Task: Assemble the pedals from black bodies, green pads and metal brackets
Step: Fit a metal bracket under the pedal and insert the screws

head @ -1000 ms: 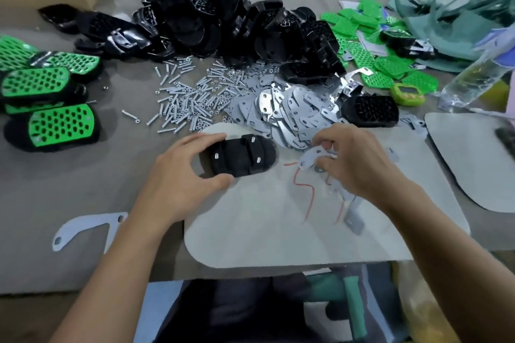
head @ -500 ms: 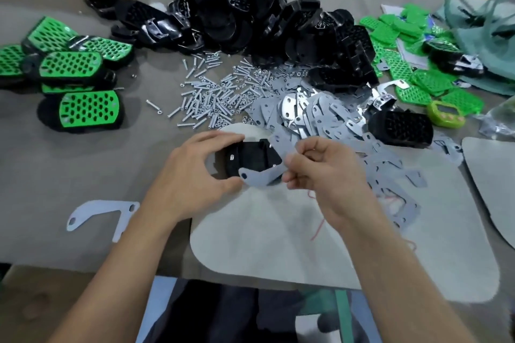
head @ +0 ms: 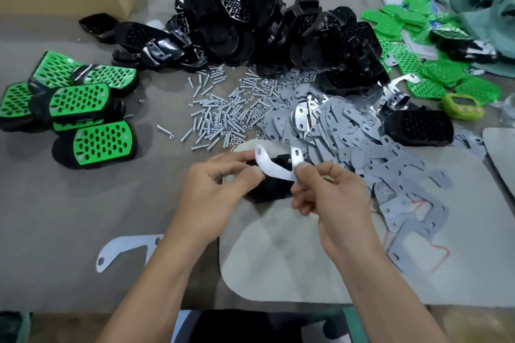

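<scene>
Left hand [head: 214,192]: black body [head: 267,191] is gripped between thumb and forefinger.
Right hand [head: 331,192]: curved metal bracket [head: 274,169] is pinched, held across the body.

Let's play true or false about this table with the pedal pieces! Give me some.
1. The right hand pinches a metal bracket. True.
2. The other hand holds a screw. False: the left hand grips the black pedal body.
3. Pedals already fitted with green pads lie on the right. False: the finished pedals lie on the left.
4. A heap of screws lies beyond the hands. True.
</scene>
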Tool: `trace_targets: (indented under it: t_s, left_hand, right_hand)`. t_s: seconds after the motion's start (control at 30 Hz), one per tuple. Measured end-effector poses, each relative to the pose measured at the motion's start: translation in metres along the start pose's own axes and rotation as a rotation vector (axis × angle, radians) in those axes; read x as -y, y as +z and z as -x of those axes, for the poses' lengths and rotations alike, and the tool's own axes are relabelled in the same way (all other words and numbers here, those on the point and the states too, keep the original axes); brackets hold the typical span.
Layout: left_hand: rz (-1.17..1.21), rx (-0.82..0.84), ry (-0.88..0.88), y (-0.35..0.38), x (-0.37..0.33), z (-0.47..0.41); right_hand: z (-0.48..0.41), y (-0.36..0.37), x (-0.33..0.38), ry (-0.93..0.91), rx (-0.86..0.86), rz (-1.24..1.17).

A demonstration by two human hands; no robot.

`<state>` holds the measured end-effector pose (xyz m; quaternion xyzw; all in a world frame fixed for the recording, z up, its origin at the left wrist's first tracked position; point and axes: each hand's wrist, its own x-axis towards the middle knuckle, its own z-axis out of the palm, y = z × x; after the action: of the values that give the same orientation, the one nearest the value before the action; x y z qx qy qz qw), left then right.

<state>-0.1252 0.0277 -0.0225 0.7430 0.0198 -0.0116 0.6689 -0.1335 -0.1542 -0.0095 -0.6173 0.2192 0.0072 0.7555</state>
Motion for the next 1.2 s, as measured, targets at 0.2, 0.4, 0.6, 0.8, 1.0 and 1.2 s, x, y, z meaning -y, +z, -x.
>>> trace_targets:
  t_s: [0.2, 0.4, 0.6, 0.8, 1.0, 1.2]
  left_hand:
    - [-0.164, -0.178, -0.138, 0.007, 0.002, 0.006]
    - [-0.329, -0.331, -0.107, 0.013, -0.005, 0.021]
    - [-0.350, -0.269, -0.255, 0.014, -0.010, 0.049]
    - [-0.419, -0.303, -0.345, 0.022, -0.017, 0.058]
    - [-0.494, -0.292, -0.375, 0.030, -0.022, 0.058]
    - [-0.536, -0.257, -0.408, 0.027, -0.023, 0.055]
  right_hand:
    - [-0.008, -0.007, -0.002, -0.022, 0.027, 0.185]
    - [-0.006, -0.010, -0.003, -0.093, 0.072, 0.304]
    - [-0.016, -0.014, 0.007, -0.213, 0.204, 0.428]
    - [-0.025, -0.005, 0.010, -0.253, 0.240, 0.572]
    - [-0.028, -0.006, 0.012, -0.369, 0.176, 0.811]
    - [-0.029, 0.000, 0.007, -0.396, 0.128, 0.849]
